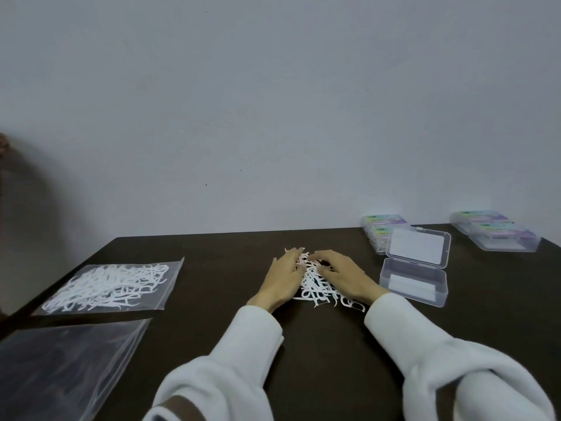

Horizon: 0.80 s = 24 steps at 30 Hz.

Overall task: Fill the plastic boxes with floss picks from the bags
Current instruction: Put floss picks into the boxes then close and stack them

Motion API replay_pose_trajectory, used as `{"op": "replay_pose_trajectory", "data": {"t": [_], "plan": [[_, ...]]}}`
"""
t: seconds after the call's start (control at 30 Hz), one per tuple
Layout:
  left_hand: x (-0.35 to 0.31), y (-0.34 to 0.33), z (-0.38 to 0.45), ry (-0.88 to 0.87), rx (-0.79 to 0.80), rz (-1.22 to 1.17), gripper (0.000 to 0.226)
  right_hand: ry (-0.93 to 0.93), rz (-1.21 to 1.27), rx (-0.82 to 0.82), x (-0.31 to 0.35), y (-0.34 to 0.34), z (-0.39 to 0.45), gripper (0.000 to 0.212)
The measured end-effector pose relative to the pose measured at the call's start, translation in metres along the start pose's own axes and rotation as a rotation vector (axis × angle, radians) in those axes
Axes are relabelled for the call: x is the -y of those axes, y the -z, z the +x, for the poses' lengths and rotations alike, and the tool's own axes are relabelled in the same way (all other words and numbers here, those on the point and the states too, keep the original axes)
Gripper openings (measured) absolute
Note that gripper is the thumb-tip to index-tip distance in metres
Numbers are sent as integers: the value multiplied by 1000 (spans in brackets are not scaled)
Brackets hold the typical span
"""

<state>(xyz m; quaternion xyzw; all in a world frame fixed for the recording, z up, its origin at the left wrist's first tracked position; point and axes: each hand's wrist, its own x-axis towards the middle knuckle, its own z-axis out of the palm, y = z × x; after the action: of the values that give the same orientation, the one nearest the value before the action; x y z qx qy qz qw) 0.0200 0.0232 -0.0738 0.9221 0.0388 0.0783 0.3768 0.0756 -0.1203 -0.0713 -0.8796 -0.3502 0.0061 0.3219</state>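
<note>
On the dark table [212, 299], far left of the pile of floss picks [315, 287], lie a full bag [112, 287] and an empty bag [60, 366]. The left hand [283, 281] rests flat on the pile's left side, fingers loose. The right hand [341, 276] lies on the pile's right side, fingers bent a little, gripping nothing I can see. Just right of the pile sits an open clear box [414, 281]. Closed boxes [494, 235] sit farther right.

Open box [414, 282] just right of pile [315, 287].
</note>
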Motion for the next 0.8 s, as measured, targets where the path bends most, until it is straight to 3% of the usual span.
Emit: {"op": "replay_pose_trajectory", "data": {"t": [0.3,0.6,0.8], "plan": [[-5,8,-21,-20,-16,-142,35,27,67,-48,2,6,-18,25],[-20,25,-29,194,92,-507,38,66,163,-64,12,17,-41,12],[-6,44,-29,203,76,-422,37,7,87,-129,18,38,-56,14]]}}
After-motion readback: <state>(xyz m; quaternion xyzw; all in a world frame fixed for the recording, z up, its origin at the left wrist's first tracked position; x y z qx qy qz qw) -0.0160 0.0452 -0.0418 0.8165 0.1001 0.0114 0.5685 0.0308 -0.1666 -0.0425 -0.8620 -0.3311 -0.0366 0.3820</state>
